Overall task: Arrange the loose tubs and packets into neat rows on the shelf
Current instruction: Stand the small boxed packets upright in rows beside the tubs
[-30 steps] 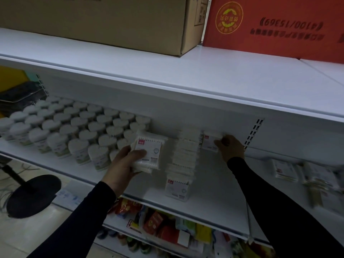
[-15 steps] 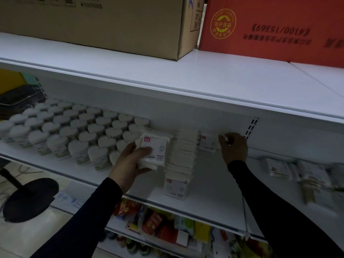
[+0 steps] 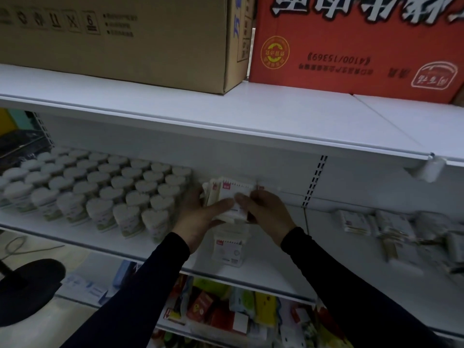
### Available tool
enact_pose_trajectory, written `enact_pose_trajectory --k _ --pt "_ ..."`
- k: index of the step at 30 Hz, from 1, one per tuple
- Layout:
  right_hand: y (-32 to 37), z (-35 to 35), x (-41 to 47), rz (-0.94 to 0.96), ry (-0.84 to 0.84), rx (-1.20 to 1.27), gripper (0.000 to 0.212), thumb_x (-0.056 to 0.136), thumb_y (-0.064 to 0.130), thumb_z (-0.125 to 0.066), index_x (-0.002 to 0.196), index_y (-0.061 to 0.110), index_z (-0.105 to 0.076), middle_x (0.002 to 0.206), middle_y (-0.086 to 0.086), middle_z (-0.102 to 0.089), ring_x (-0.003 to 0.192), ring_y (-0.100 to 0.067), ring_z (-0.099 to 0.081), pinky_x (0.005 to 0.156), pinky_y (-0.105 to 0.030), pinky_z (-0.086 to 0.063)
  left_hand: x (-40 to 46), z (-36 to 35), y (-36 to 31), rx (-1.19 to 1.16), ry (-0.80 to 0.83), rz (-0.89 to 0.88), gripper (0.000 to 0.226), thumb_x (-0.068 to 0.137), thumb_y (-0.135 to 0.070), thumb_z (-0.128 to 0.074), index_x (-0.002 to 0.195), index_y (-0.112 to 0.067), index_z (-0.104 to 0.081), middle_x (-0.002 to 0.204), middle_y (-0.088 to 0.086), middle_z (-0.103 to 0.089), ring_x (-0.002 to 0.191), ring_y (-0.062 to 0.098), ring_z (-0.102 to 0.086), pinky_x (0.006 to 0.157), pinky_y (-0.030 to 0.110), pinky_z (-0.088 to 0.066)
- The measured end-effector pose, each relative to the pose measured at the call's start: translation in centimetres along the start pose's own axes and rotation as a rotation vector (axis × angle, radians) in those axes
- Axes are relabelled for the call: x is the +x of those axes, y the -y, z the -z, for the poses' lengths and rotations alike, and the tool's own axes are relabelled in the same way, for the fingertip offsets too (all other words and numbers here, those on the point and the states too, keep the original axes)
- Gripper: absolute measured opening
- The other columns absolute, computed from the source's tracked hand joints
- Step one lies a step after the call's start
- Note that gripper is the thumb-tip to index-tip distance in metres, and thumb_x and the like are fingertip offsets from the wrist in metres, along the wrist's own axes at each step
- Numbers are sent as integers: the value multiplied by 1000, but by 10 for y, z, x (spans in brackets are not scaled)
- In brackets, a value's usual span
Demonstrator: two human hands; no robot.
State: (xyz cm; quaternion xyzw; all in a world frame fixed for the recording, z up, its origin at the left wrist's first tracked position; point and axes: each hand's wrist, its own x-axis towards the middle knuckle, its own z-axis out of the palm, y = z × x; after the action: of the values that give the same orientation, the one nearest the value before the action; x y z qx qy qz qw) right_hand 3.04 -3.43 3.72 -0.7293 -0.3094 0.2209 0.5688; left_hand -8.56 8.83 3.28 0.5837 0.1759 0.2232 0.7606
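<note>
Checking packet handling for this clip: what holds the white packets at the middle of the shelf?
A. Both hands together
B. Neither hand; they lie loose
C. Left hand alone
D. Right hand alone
A: the left hand and right hand both grip the packets from either side, above the shelf.

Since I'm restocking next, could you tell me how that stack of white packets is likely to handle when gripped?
The stack of packets looks soft, probably light. Both the left hand and right hand pinch it, suggesting it may fan or slide apart. Their wrap looks glossy, perhaps slippery.
</note>
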Motion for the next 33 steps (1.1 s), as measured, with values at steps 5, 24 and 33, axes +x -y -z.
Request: enact_pose_trajectory --k 5,24,33 --pt "-4 11 3 -38 -2 65 40 81 44 -71 85 5 -71 90 -7 -75 88 -25 -71 86 -53 -55 -1 -6 0 -79 28 34 39 84 -30 -66 119 -14 -61 114 10 -71 105 28 -68 90 47 -55" --pt "-101 83 54 -141 -426 -404 41 86 38 -69 79 1 -55 80 -13 -58 75 -26 -54 65 -29 -32 8 45 19 -89 -181 66 51 81 -35 -61 126 -11 -57 117 14 -68 105 33 -66 76 41 -58" --pt "-110 64 82 -184 -376 -377 33 84 37 -72 91 13 -50 79 -1 -50 79 -22 -48 72 -27 -33 6 61 23 -93 -218 82 32 97 -25 -55 126 -12 -58 116 15 -68 103 33 -66 74 38 -57"
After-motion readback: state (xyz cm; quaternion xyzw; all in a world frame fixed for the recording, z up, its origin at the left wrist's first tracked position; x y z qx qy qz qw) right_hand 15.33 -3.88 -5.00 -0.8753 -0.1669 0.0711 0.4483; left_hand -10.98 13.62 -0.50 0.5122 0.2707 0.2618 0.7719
